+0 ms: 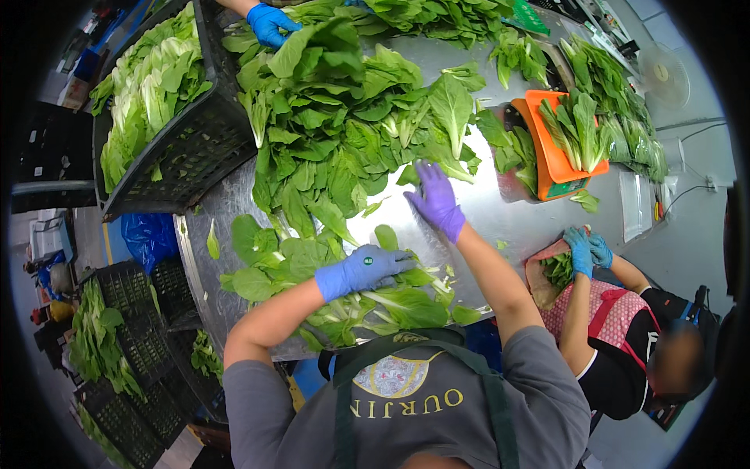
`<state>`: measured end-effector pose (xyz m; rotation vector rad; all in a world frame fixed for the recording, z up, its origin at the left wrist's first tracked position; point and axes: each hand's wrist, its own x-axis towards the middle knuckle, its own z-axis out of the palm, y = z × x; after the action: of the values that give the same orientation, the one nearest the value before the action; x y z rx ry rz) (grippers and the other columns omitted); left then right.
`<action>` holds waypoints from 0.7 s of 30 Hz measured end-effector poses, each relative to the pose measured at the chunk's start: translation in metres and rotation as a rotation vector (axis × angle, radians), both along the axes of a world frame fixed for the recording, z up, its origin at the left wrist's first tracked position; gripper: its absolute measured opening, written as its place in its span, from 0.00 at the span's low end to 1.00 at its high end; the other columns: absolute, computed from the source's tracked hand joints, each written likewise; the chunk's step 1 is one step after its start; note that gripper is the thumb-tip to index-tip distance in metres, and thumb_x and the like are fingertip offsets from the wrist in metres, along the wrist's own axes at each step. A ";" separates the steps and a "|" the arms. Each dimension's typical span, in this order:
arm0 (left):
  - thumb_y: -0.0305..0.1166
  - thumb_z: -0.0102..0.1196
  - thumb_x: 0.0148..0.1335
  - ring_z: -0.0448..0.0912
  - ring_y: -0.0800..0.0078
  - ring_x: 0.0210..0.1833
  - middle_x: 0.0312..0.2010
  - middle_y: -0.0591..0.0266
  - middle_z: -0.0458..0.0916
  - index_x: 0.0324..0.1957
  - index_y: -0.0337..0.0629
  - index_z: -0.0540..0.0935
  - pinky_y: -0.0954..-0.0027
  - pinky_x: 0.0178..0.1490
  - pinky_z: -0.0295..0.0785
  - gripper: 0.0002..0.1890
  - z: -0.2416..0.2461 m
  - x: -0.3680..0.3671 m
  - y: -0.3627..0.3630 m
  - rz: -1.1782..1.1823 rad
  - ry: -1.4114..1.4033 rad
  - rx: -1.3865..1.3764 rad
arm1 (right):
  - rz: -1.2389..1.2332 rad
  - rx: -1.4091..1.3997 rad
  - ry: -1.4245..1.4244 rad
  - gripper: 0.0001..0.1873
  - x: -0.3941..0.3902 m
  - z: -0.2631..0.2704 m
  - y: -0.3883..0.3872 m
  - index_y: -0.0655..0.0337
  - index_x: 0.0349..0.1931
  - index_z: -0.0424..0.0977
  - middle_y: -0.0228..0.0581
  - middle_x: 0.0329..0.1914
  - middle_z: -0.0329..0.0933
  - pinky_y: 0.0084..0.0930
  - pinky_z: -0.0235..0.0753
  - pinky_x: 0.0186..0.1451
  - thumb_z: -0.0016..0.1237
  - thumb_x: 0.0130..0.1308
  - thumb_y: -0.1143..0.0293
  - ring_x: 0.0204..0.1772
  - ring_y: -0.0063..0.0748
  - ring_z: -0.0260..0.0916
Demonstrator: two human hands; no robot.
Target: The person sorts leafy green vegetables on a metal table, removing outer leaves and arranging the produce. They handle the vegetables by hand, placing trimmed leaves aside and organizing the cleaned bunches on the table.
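My left hand [364, 271], in a blue-violet glove, lies over loose leaves and stems [404, 302] at the near edge of the metal table [228, 193]. Its fingers point right and lie close together; their undersides are hidden, so a grip cannot be made out. My right hand [436, 202], gloved in purple, is held with fingers apart and nothing in it. Its fingertips reach towards the near edge of a large heap of leafy greens [340, 152]. One whole leafy head [454, 111] lies on the heap's right side, beyond that hand.
A black plastic crate [193, 140] of greens stands tilted at the left. An orange weighing scale [530, 126] bears a bunch of greens [580, 132]. Across the table, a co-worker's blue-gloved hand [270, 26] touches leaves. A co-worker [615, 316] at right holds greens in a cloth.
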<state>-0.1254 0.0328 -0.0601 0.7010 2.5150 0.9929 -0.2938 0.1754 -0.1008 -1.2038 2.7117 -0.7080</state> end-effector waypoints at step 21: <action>0.46 0.55 0.54 0.55 0.54 0.68 0.65 0.55 0.57 0.64 0.53 0.60 0.50 0.69 0.47 0.35 -0.036 -0.003 0.058 0.271 0.126 -0.026 | -0.517 -1.073 -1.136 0.22 -0.083 0.015 0.076 0.71 0.55 0.62 0.43 0.45 0.73 0.24 0.75 0.48 0.47 0.62 0.73 0.43 0.32 0.75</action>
<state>-0.1279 0.0907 -0.0957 0.4340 2.7824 1.0299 -0.3772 0.2514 -0.0863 0.0880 1.5359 -2.1698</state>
